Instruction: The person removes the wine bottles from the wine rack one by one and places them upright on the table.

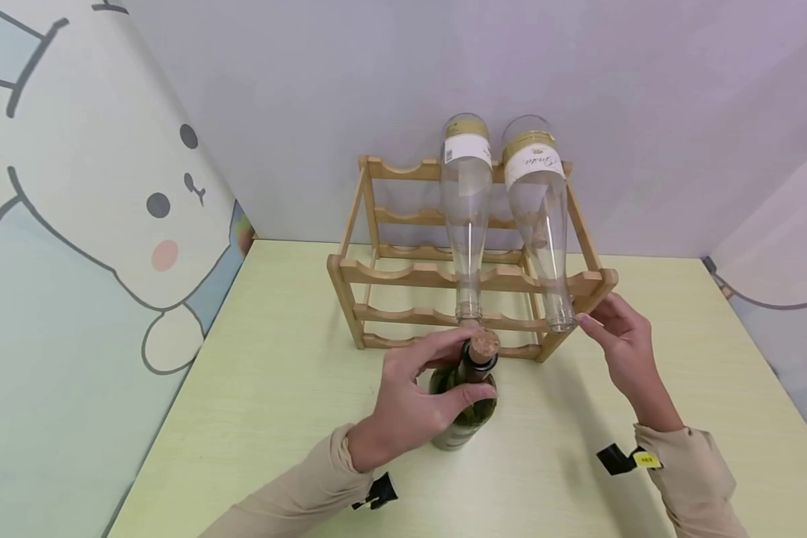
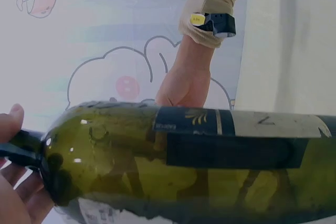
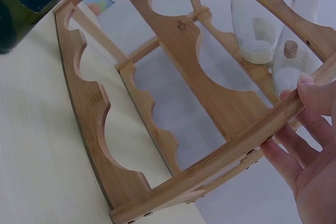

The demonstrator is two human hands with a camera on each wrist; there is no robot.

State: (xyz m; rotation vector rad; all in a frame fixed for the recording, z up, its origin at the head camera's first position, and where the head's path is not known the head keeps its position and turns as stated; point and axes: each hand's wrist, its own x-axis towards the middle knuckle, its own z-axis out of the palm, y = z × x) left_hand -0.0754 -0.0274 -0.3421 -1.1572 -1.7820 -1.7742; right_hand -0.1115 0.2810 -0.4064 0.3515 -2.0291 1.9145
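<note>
My left hand [image 1: 410,403] grips a dark green wine bottle [image 1: 464,433] by its neck, thumb and fingers on either side; a cork is in its mouth. In the left wrist view the bottle [image 2: 115,156] spans the frame, showing a dark and pale label. My right hand [image 1: 625,347] holds the front right post of a wooden wine rack [image 1: 410,274]. Seen from the right wrist, thumb and fingers wrap the post [image 3: 247,140]. Two clear glass bottles lie on the rack's top tier, necks forward: one in the middle [image 1: 467,194], one at the right [image 1: 541,209].
The rack stands on a pale yellow-green table [image 1: 262,359], close to the plain back wall [image 1: 309,90]. A cartoon-printed wall [image 1: 94,217] borders the left side, and another printed panel [image 1: 787,254] the right. The rack's lower tiers have scalloped rails.
</note>
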